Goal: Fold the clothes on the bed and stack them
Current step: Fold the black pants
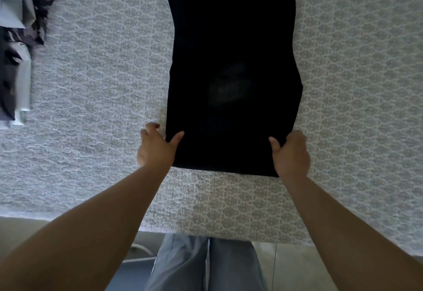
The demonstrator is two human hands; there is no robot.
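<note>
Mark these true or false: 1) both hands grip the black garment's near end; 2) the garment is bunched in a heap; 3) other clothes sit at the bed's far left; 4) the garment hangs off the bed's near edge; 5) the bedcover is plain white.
1) True: the left hand and right hand each grip a near corner of the black garment.
2) False: it lies spread out long and flat.
3) True: a pile of clothes sits at the left.
4) False: it lies wholly on the bed.
5) False: the cover is patterned.
</note>
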